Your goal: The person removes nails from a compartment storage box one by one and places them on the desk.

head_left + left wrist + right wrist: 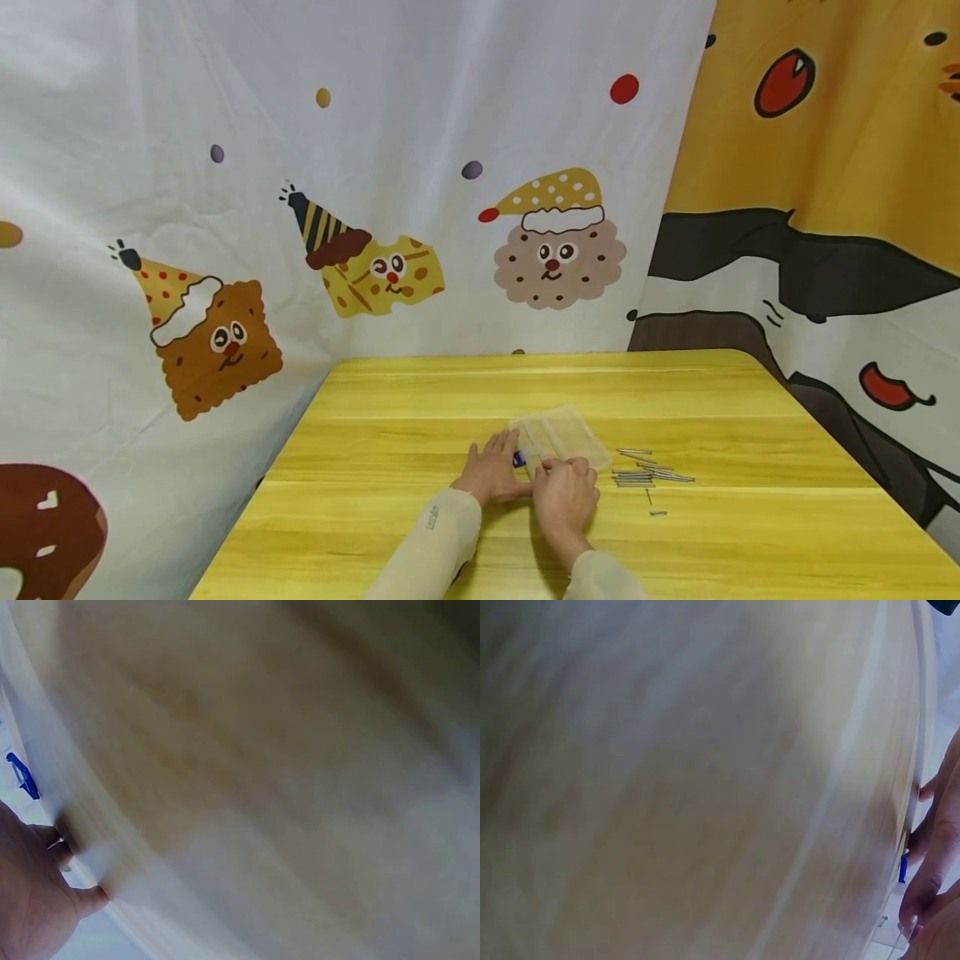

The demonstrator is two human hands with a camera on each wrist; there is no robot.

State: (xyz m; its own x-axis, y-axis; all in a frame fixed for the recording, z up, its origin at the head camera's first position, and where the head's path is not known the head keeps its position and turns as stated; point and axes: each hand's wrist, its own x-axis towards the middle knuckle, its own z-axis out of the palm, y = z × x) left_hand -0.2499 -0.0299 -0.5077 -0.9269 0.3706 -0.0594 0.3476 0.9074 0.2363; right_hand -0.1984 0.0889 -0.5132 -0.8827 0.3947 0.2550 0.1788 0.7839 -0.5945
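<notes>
A flat clear plastic box [564, 436] lies on the yellow wooden table [420, 400], with a small blue clasp [518, 458] at its near left corner. My left hand [491, 472] lies flat on the table, its straight fingers touching the box's left end beside the clasp. My right hand [566, 493] has its fingers curled onto the box's near edge. In the left wrist view the left hand [37, 900] and the blue clasp [22, 776] show at the left; the rest is blur. The right wrist view catches the right hand's fingertips [922, 896] near the blue clasp [903, 867].
Several thin metal pins [647, 476] lie loose on the table just right of the box, with one short pin [657, 512] nearer the front. Printed cartoon curtains [375, 208] hang behind and to the right. The table's left edge [255, 508] is close to the left sleeve.
</notes>
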